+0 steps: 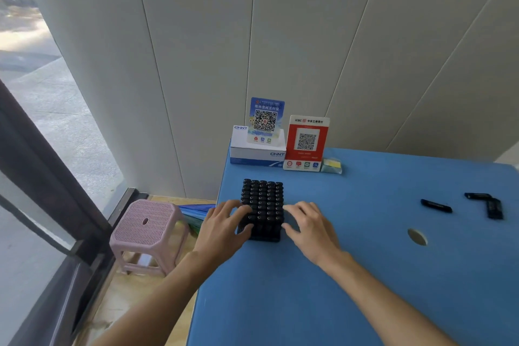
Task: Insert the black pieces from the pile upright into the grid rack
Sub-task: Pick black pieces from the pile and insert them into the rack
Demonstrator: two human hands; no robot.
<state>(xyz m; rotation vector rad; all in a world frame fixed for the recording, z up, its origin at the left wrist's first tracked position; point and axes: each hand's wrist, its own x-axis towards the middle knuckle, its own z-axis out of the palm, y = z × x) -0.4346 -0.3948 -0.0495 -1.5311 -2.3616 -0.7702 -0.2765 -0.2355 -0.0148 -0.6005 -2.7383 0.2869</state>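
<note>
A black grid rack (263,205) packed with upright black pieces stands near the left edge of the blue table (337,275). My left hand (222,226) holds the rack's left side, thumb at its front corner and fingers over the top. My right hand (307,226) touches the rack's right side with its fingers spread and nearly straight. Three loose black pieces lie flat at the far right: one alone (436,206), and two forming an L (487,203).
At the table's back stand a white CHNT box (257,153), a blue QR sign (266,119), a red QR sign (306,143) and a small packet (332,166). A round hole (417,236) is in the tabletop. A pink stool (148,233) stands on the floor at left.
</note>
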